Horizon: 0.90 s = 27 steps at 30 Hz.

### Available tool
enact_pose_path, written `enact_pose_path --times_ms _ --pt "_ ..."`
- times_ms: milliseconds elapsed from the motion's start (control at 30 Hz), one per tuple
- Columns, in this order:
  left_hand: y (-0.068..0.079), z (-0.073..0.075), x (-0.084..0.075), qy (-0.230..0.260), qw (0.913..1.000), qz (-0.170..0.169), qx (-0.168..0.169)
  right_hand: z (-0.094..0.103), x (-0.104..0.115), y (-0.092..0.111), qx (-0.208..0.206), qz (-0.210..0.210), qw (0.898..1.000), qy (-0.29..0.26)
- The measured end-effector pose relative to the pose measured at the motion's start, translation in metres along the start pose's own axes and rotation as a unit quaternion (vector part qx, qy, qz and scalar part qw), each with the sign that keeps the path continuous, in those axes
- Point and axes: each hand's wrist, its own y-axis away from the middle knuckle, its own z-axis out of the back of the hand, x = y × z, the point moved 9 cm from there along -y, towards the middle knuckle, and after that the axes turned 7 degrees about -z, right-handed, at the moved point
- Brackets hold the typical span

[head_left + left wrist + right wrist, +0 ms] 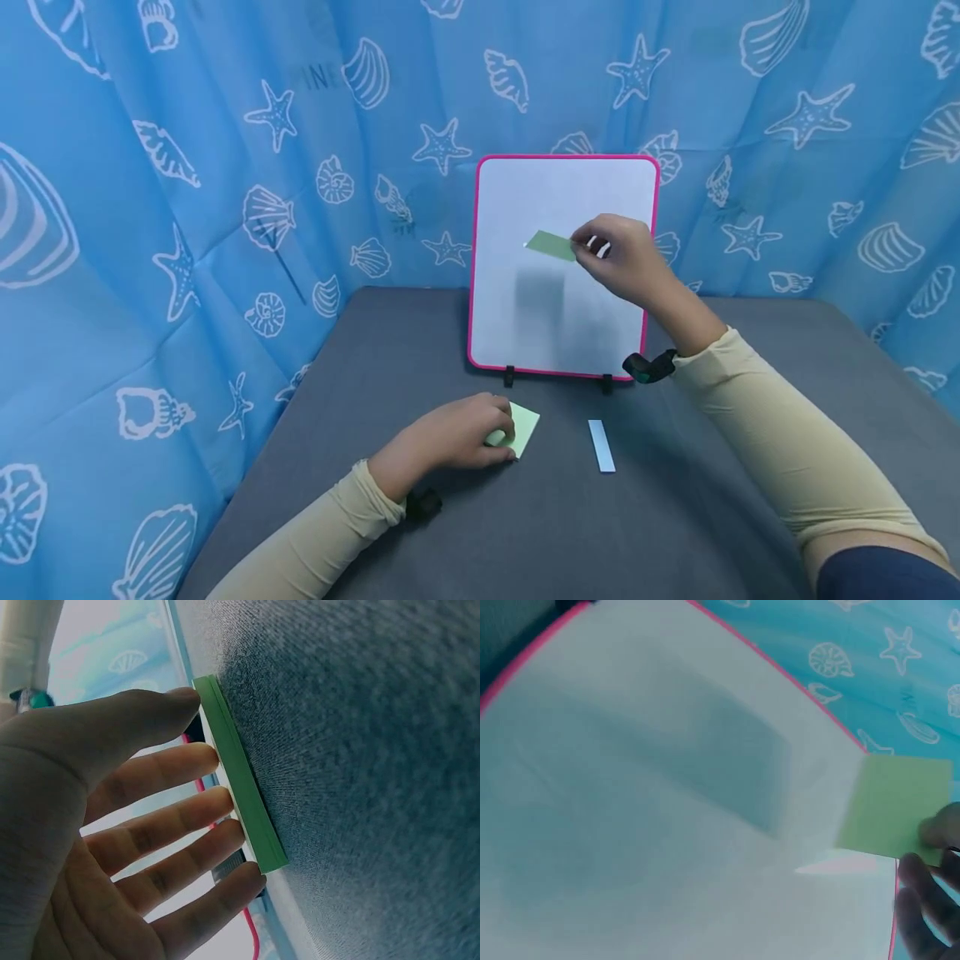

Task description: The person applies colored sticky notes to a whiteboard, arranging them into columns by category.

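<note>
A green sticky note [551,245] is pinched at one edge between the thumb and fingers of my right hand [621,254]. It is held in front of the whiteboard [502,333], apart from the table; the right wrist view shows the note [892,802] as a single thin sheet. On the grey table lies a pad of green sticky notes [527,427]. My left hand [465,433] rests over the pad's left part. In the left wrist view, the thumb touches one end of the pad [241,780] and the fingertips rest along its top.
The whiteboard has a pink rim and stands upright on small black feet [509,377]. A thin light-blue strip [602,447] lies on the table [525,533] right of the pad. Behind hangs a blue curtain [420,75] with white sea-shell prints.
</note>
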Motion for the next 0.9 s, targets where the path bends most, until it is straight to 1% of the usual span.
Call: enact_pose_path --times_ms 100,200,300,433,600,767,900 --pt "0.0 0.001 -0.001 -0.007 0.9999 -0.007 -0.001 0.006 0.001 -0.013 -0.033 0.002 0.999 0.009" --pt "-0.001 0.001 -0.002 -0.01 0.9999 -0.009 -0.001 0.008 0.001 -0.024 -0.056 -0.004 0.998 0.022" --pt "-0.001 0.001 -0.001 -0.012 0.9999 -0.011 0.0 0.007 0.002 -0.032 -0.075 -0.008 0.996 0.049" --pt "-0.001 0.002 -0.001 -0.015 0.9998 -0.012 0.0 0.0 0.003 -0.041 -0.092 -0.009 0.993 0.072" --pt "-0.001 0.002 -0.001 -0.016 0.9998 -0.007 0.0 -0.011 0.006 -0.047 -0.101 -0.003 0.992 0.079" --pt "-0.002 0.001 -0.001 -0.013 0.9999 0.0 0.0 -0.025 0.003 -0.05 -0.089 -0.006 0.992 0.085" --pt "-0.001 0.003 0.001 0.014 0.9999 0.002 -0.001 -0.035 0.001 -0.048 -0.08 -0.006 0.992 0.096"
